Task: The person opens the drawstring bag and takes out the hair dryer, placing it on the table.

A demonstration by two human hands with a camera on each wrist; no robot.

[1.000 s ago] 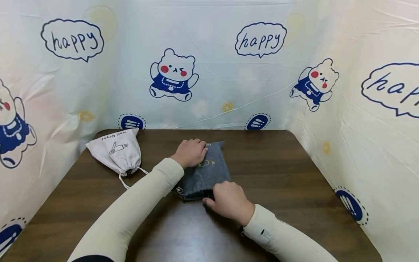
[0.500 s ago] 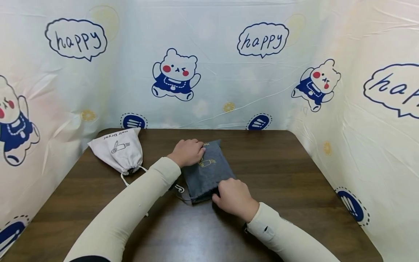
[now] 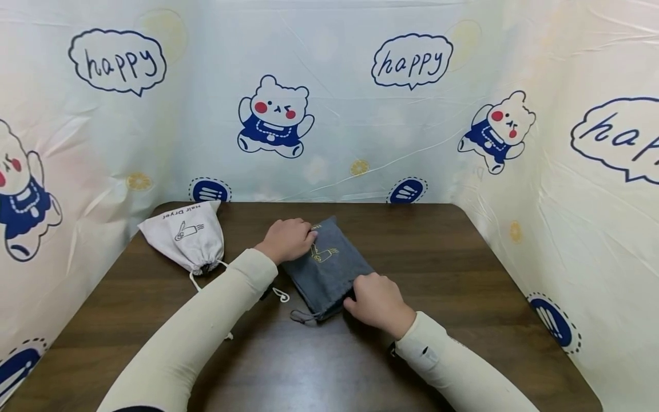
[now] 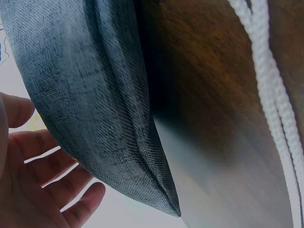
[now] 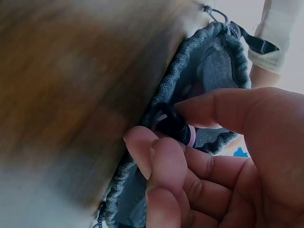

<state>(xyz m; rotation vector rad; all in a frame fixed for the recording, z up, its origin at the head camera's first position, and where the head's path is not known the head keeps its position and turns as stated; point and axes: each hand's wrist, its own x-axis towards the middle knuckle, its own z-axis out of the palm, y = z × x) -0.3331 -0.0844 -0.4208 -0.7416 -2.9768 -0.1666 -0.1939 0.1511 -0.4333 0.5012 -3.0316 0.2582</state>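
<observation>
A dark grey drawstring pouch [image 3: 332, 263] with a yellow hair dryer print lies tilted on the table. My left hand [image 3: 287, 240] rests at its far left corner; in the left wrist view its fingers [image 4: 61, 173] are spread and touch the cloth edge. At the pouch's gathered, open mouth [image 5: 178, 71] is my right hand [image 3: 378, 303]. In the right wrist view, its thumb and curled fingers pinch a black ribbed cord end [image 5: 173, 128] with a pink rim, just inside the mouth. Whatever this is joined to stays hidden in the pouch.
A white drawstring pouch [image 3: 190, 237] printed "Hair Dryer" lies at the table's back left, its white cords [image 4: 270, 95] trailing under the left forearm. A printed curtain [image 3: 329, 131] hangs around the brown wooden table [image 3: 437, 252].
The grey pouch has turned, its mouth swinging to the right and its far end to the left. My right hand has moved right with the mouth; my left hand has shifted slightly left.
</observation>
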